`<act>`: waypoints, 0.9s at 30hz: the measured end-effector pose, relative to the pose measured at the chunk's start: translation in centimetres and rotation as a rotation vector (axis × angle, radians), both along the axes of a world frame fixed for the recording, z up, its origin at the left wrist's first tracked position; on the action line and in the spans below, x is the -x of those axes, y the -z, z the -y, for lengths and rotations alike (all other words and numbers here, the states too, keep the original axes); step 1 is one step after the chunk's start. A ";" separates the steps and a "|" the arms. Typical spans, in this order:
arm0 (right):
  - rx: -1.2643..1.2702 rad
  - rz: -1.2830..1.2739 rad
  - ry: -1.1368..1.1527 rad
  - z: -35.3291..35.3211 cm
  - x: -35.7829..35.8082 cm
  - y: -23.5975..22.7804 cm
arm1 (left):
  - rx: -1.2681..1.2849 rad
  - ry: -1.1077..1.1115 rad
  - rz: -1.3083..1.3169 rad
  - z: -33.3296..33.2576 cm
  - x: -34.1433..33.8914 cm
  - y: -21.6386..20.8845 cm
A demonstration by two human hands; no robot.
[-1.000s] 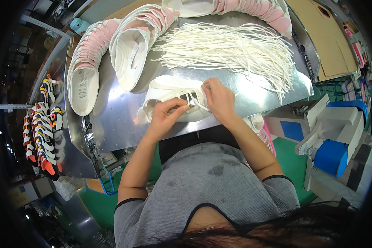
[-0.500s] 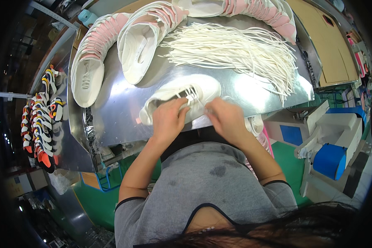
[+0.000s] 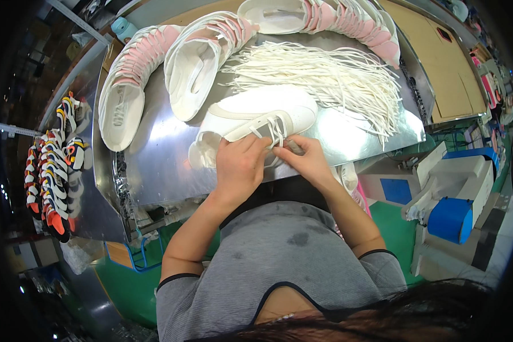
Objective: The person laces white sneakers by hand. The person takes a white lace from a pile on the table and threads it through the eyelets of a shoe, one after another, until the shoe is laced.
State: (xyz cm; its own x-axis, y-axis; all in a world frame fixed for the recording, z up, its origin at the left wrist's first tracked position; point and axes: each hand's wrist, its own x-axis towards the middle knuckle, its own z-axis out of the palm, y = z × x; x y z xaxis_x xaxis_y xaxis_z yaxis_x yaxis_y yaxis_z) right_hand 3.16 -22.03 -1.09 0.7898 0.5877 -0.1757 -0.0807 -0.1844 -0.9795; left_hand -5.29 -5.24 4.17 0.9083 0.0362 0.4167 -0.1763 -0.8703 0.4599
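Observation:
A white sneaker point(image 3: 251, 108) lies tipped on its side at the table's near edge, toe to the right and lacing turned toward me. Its white shoelace point(image 3: 277, 130) is threaded loosely across the eyelets. My left hand point(image 3: 240, 166) is closed on the shoe's opening beside the eyelets, its fingertips partly hidden inside. With thumb and forefinger pinched together, my right hand point(image 3: 305, 157) holds the lace on the near side of the shoe. A thick bundle of loose white laces point(image 3: 325, 80) lies just beyond the shoe.
Nested rows of white and pink shoe uppers point(image 3: 139, 62) line the back of the metal table point(image 3: 154, 165). Black, white and orange shoes point(image 3: 54, 176) stand at the left. Cardboard point(image 3: 433, 62) with a phone on it lies far right, above a grey machine with blue parts point(image 3: 450, 219).
The sneaker has rolled so its side faces up and its lacing faces me. My right hand has come in closer and now pinches the lace; my left stays at the opening.

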 end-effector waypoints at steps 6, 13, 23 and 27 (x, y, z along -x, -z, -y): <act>-0.097 0.075 -0.405 2.0 4.6 1.9 | -0.189 -0.082 0.103 -1.8 -0.2 -0.5; -0.021 0.293 0.004 -1.0 -0.1 1.1 | -0.141 -0.058 -0.229 -1.9 0.4 3.9; -0.028 0.583 0.028 -2.7 -1.8 2.1 | 0.000 -0.032 -0.298 -2.3 -0.6 3.5; -0.058 0.451 0.084 -2.9 -1.4 2.9 | -0.034 -0.084 -0.242 -1.9 -0.7 3.7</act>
State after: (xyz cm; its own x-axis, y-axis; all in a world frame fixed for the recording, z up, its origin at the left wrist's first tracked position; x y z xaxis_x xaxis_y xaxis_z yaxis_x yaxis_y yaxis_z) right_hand 4.56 -19.12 -3.99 0.8251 0.5171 0.2276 0.3437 -0.1397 -0.9286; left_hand -4.55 -3.32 0.47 0.9762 0.1058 0.1894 0.0095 -0.8930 0.4499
